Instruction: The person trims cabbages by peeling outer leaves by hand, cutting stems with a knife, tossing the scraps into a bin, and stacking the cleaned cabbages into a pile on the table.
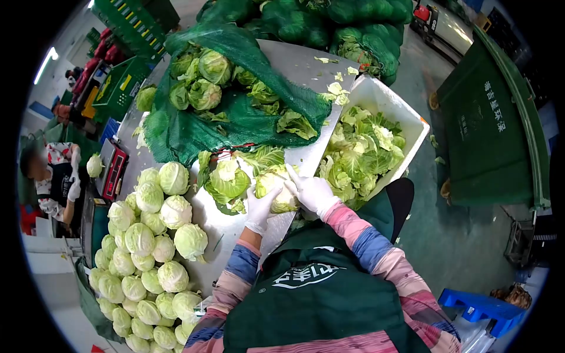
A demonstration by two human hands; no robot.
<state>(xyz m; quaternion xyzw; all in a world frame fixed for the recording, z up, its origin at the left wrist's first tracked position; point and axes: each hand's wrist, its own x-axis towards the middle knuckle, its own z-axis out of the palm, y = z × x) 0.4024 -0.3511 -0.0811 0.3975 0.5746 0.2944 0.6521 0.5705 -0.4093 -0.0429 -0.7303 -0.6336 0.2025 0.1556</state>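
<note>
Between my two white-gloved hands is a pale green cabbage [275,187] at the near edge of the metal table. My left hand [262,209] grips it from the left side, thumb up along it. From the right, my right hand [316,193] presses its fingers on the head's outer leaves; its fingertips are partly hard to make out. Just left of it another cabbage [227,180] lies among loose outer leaves. A green mesh sack [241,126] with untrimmed cabbages spreads beyond my hands.
Trimmed cabbages [141,240] are piled at the left. A white foam box [406,109] of leaves stands at the right, near a green wheeled bin [488,123]. Across the table, a co-worker [56,176] stands by a red scale [113,170]. Full sacks [365,44] lie behind.
</note>
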